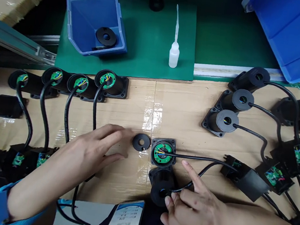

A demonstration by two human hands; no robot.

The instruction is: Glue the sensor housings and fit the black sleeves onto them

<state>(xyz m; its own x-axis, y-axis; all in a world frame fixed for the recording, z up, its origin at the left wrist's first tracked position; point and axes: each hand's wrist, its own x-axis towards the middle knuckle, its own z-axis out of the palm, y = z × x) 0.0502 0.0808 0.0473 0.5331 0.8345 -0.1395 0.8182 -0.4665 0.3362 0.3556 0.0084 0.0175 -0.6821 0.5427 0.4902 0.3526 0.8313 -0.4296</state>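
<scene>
My left hand (97, 149) is open, fingers apart, just left of a flat black ring (141, 142) lying on the cardboard. Right of that ring stands a black square-flanged housing (175, 144), its green circuit board (162, 159) facing up with coloured wires and a black cable (199, 158). Below it, a second black housing (160, 180) has a ring-shaped cap on its end. My right hand (195, 211) points its index finger toward the upper cable. Its other fingers are curled beside the lower housing's cap and cable; whatever they grip is hidden.
Several cabled housings (81, 85) line the left; three capped ones (226, 121) lie at right near black boxes (247, 179). A blue bin (96, 23) holding a black ring and a white dropper bottle (174, 55) stand behind. A phone-like screen (127, 218) is at the front edge.
</scene>
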